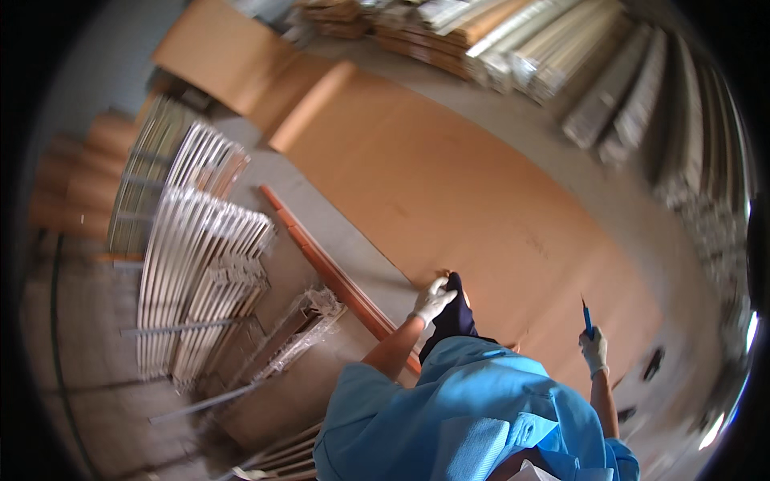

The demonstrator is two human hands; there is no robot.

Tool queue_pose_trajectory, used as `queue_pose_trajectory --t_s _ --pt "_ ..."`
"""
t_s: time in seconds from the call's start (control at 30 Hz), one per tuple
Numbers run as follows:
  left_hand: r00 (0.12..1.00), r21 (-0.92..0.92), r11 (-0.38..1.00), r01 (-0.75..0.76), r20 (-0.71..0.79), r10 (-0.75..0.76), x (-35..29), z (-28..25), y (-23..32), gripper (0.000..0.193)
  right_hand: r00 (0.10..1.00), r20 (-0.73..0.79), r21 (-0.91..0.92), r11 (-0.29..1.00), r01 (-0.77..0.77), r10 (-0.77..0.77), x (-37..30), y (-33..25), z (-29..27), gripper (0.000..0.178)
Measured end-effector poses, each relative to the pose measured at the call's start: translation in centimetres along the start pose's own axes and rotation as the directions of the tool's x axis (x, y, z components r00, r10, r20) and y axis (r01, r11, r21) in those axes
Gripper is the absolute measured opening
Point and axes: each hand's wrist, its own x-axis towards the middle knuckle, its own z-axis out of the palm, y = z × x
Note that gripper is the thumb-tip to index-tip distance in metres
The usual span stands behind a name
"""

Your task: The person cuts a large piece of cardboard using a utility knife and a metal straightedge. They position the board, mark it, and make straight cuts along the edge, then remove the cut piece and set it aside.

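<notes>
My right hand (593, 350), in a white glove, is closed round the blue handle of a utility knife (588, 321). Its thin blade points away from me, over the right part of a large brown cardboard sheet (481, 208). That sheet stretches across the floor, from around my feet to the far left. My left hand (434, 301), also gloved in white, lies against my dark-trousered knee (455, 309) with its fingers loosely extended and nothing seen in them. It is near the left edge of the sheet.
Left of the sheet, long reddish-brown strips (329, 268) lie on the floor. Racked bundles of pale profiles (180, 264) stand farther left, beside a plastic-wrapped bundle (293, 333). Long wrapped bundles (577, 48) line the far right. A raised cardboard fold (313, 107) crosses the sheet's far end.
</notes>
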Motion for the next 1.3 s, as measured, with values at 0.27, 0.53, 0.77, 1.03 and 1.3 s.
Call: queue_pose_trajectory --t_s 0.27,0.53,0.77,1.03,1.3 --pt "0.932 -0.309 0.928 0.207 -0.225 -0.283 4.1 -20.7 -13.4 0.054 0.977 0.209 -0.068 0.997 -0.035 0.048 9.5 -17.2 14.5 0.004" --pt "0.774 -0.603 0.695 0.392 -0.193 -0.604 10.2 -29.5 -10.2 0.050 0.933 0.355 -0.282 0.958 0.046 0.059 23.2 -28.9 24.2 0.006" --pt "0.599 -0.904 0.284 0.318 -0.041 -0.800 14.7 -30.6 -9.4 0.046 0.865 0.501 -0.352 0.920 0.173 0.030 41.7 -46.3 33.5 0.009" --pt "0.457 -0.955 -0.052 0.293 0.188 -0.869 20.2 -32.0 -13.1 0.045 0.750 0.642 -0.239 0.888 0.393 -0.159 52.7 -73.1 58.6 0.016" --pt "0.435 -0.978 -0.152 0.142 0.199 -0.878 28.3 -54.0 -22.8 0.020 0.644 0.765 -0.329 0.859 0.391 -0.001 46.1 -86.0 78.0 0.015"
